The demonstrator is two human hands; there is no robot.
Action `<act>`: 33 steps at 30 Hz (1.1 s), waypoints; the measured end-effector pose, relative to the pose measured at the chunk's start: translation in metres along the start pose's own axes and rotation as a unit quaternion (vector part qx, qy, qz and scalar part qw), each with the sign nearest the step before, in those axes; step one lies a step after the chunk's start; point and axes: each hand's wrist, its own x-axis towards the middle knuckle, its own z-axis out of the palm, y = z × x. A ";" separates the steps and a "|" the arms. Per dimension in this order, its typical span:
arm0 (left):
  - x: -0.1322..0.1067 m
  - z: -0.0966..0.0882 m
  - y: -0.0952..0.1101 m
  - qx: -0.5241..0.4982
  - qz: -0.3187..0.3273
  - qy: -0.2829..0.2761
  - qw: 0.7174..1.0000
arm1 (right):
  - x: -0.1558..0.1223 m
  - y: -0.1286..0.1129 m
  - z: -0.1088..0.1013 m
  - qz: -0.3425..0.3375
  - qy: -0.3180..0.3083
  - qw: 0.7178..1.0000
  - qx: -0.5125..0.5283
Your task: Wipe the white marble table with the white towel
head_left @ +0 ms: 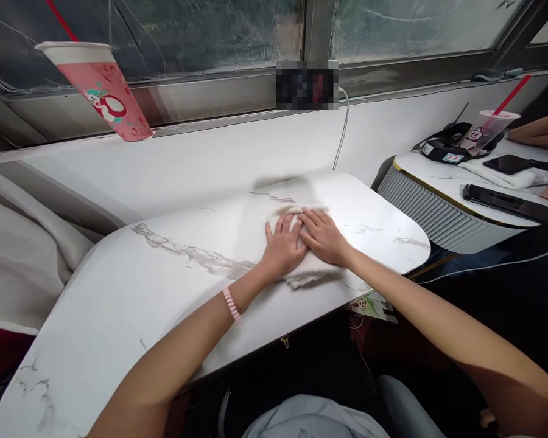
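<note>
Both my hands lie flat on a cream-coloured cloth [308, 274] spread on the white marble-patterned table [119, 286]. My left hand [282, 246], with a pink coiled band [231, 303] round the wrist, rests on the cloth's left part, fingers spread. Beside it my right hand [324, 237] presses on the cloth with fingers stretched out. The thumbs and index fingers of the two hands meet or overlap near the middle. Much of the cloth is hidden under the hands; its frayed near edge shows toward me.
A pink paper cup [105, 91] with a red straw stands on the window ledge at left. A white cable [346, 121] hangs down the wall. At right, a second table [420, 167] bears a clear cup [486, 131], a black phone [506, 202] and another person's arm [541, 131].
</note>
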 end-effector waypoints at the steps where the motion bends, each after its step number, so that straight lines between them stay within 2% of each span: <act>1: 0.013 0.000 -0.005 -0.004 0.003 0.002 1.000 | 0.011 0.006 0.002 0.006 0.003 1.000 -0.001; 4: 0.048 0.002 -0.019 -0.014 0.004 0.011 1.000 | 0.043 0.021 0.007 0.023 0.014 1.000 0.003; 7: 0.074 0.003 -0.031 -0.025 -0.014 0.019 0.999 | 0.069 0.029 0.008 0.034 0.013 0.999 0.019; 12: 0.104 0.003 -0.044 -0.027 -0.040 0.036 0.998 | 0.103 0.039 0.007 0.047 -0.012 0.998 0.041; 18: 0.136 0.003 -0.055 -0.016 -0.045 0.039 0.998 | 0.133 0.058 0.012 0.055 -0.004 0.997 0.062; 25: 0.160 0.006 -0.060 -0.009 -0.053 0.060 0.997 | 0.156 0.074 0.016 0.061 0.010 0.995 0.076; 33: 0.166 0.007 -0.059 -0.004 -0.055 0.069 0.996 | 0.165 0.088 0.023 0.032 0.023 0.996 0.074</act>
